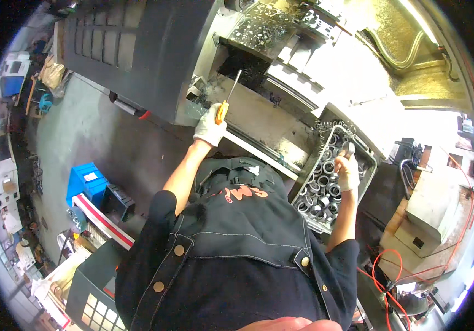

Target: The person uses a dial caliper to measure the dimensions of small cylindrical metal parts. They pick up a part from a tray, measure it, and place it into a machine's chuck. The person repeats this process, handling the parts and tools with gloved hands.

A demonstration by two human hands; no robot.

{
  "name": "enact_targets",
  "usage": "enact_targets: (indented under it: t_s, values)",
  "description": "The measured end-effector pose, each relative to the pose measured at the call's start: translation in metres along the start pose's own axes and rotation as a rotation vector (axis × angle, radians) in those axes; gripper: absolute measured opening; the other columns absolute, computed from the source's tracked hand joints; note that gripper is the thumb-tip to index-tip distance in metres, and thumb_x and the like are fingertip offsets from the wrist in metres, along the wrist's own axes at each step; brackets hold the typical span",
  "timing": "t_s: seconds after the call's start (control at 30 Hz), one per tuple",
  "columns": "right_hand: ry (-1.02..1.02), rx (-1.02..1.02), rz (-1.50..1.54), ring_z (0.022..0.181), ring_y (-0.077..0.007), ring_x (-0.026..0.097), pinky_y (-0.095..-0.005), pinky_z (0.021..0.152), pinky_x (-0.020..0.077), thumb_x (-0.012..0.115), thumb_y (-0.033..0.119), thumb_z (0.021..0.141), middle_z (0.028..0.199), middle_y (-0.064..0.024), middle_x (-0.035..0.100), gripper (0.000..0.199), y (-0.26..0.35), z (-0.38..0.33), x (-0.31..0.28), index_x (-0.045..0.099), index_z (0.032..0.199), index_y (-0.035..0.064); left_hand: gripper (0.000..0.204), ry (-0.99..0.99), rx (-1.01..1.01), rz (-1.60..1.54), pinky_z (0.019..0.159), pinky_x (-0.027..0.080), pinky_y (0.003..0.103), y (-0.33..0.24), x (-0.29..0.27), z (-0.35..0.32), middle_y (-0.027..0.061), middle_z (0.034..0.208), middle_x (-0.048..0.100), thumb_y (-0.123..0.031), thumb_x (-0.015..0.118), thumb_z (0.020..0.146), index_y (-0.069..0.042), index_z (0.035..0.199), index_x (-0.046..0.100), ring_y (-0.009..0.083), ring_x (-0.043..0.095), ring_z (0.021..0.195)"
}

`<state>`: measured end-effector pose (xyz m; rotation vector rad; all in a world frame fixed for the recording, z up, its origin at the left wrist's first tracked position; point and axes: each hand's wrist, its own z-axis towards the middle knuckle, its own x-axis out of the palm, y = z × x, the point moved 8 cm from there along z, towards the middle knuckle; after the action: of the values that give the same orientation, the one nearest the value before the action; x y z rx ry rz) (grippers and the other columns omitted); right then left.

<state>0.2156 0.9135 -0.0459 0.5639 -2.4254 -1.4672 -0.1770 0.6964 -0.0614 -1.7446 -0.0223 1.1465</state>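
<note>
My left hand [210,128], in a white glove, is closed around the orange handle of a screwdriver [222,112]. Its thin metal shaft points up and away, over the edge of the machine's opening. On the right, my gloved right hand [348,172] grips a metal ring [348,149] between thumb and fingers. That ring is held just above a grey bin [370,164] filled with several similar metal rings [321,187]. Part of the bin's contents is hidden behind my right hand.
Ahead is an open machine bay with a bright metal slide [296,83] and dark metal chips [240,63]. A large dark machine door [154,60] stands at the left. Blue crates [87,181] are on the floor at left. An orange hose [387,265] loops at lower right.
</note>
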Motion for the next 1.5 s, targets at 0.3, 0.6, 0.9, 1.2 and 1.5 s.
enact_targets:
  t_s: [0.3, 0.6, 0.9, 1.2, 1.5]
  values:
    - [0.177, 0.054, 0.097, 0.048, -0.0093, 0.042, -0.0216, 0.045, 0.0328, 0.062, 0.015, 0.072, 0.058, -0.0013, 0.047, 0.018, 0.005, -0.097, 0.054, 0.048, 0.075, 0.0054, 0.044, 0.351, 0.134, -0.292, 0.066, 0.045, 0.024, -0.016, 0.033, 0.003, 0.0030, 0.086, 0.059, -0.003, 0.053, 0.070, -0.007, 0.113, 0.051, 0.0113, 0.053, 0.073]
    - [-0.240, -0.038, -0.135, 0.058, -0.0081, 0.053, -0.0201, 0.048, 0.0391, 0.063, 0.019, 0.079, 0.076, -0.0062, 0.058, 0.023, 0.004, -0.046, 0.056, 0.049, 0.085, 0.0019, 0.053, 0.753, 0.385, -0.501, 0.088, 0.041, 0.030, -0.161, 0.130, 0.001, 0.0128, 0.110, 0.057, -0.007, 0.059, 0.069, -0.004, 0.121, 0.045, 0.0211, 0.054, 0.100]
    - [-0.872, -0.844, -1.319, 0.082, -0.0283, 0.061, -0.0457, 0.083, 0.0415, 0.065, 0.035, 0.074, 0.094, -0.0164, 0.063, 0.045, 0.159, 0.098, -0.075, 0.056, 0.107, 0.0067, 0.039, 0.657, 0.203, -0.457, 0.082, 0.044, 0.027, -0.111, 0.080, 0.014, 0.0074, 0.095, 0.060, -0.007, 0.056, 0.077, -0.003, 0.115, 0.049, 0.0147, 0.056, 0.090]
    - [-0.567, 0.114, -1.206, 0.089, -0.0294, 0.059, -0.0405, 0.081, 0.0440, 0.068, 0.035, 0.067, 0.099, -0.0169, 0.062, 0.048, 0.167, 0.443, -0.131, 0.060, 0.103, 0.0046, 0.037, 0.367, -0.065, -0.169, 0.072, 0.048, 0.030, -0.057, 0.046, -0.004, 0.0083, 0.083, 0.063, -0.004, 0.055, 0.074, -0.002, 0.111, 0.051, 0.0207, 0.061, 0.078]
    - [-0.287, 0.154, -1.080, 0.088, -0.0260, 0.061, -0.0351, 0.078, 0.0456, 0.068, 0.032, 0.062, 0.097, -0.0158, 0.064, 0.042, 0.163, 0.523, -0.138, 0.065, 0.092, 0.0032, 0.040, 0.498, -0.151, -0.022, 0.074, 0.048, 0.036, -0.075, 0.083, -0.020, 0.0091, 0.087, 0.062, -0.007, 0.058, 0.071, -0.004, 0.110, 0.051, 0.0276, 0.060, 0.082]
